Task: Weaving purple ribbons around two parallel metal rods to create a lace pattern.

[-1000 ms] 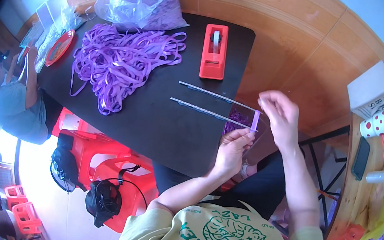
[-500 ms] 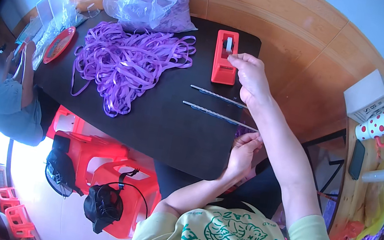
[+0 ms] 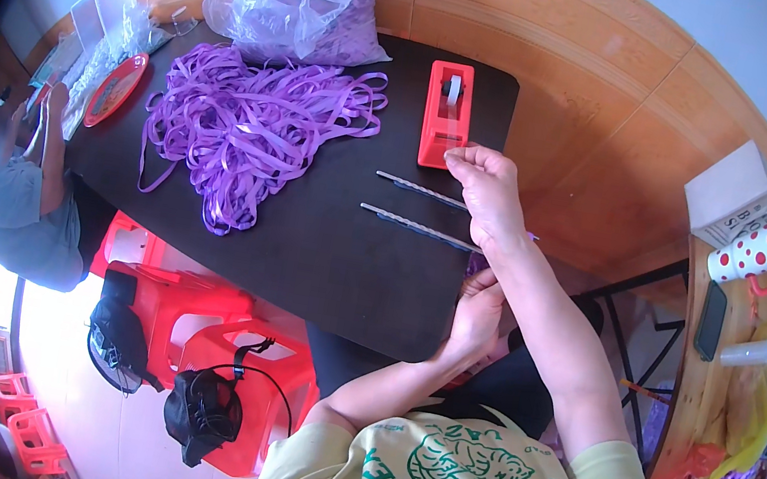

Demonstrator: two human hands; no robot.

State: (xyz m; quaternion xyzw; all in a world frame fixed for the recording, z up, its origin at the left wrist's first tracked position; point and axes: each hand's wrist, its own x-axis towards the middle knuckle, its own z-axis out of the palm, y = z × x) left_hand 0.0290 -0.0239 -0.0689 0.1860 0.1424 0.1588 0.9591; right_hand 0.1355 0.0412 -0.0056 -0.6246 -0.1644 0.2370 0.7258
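Observation:
My right hand [image 3: 491, 192] is closed in a pinch at the front end of a red tape dispenser [image 3: 433, 124]. A faint strip of clear tape [image 3: 453, 111] runs from the white roll toward those fingertips. My left hand [image 3: 478, 311] is closed at the right table edge, with a bit of purple ribbon [image 3: 477, 263] showing just above its fingers. Between my hands, two thin twisted metal rods [image 3: 416, 226] point left over the tabletop; my right hand and forearm hide part of them. A large heap of purple ribbon [image 3: 256, 122] lies to the left.
Behind the heap stands a clear plastic bag [image 3: 305, 8] with more purple ribbon. A red plate [image 3: 118, 88] is at the dark table's [image 3: 327, 271] left end, where another person [image 3: 28, 211] sits. Red stools [image 3: 265, 372] hold black caps. At right, a side counter carries a dotted mug [image 3: 747, 250] and a phone [image 3: 711, 320].
My right hand has drawn back toward me, from near the tape roll to the dispenser's front end. My left hand has shifted slightly down and left.

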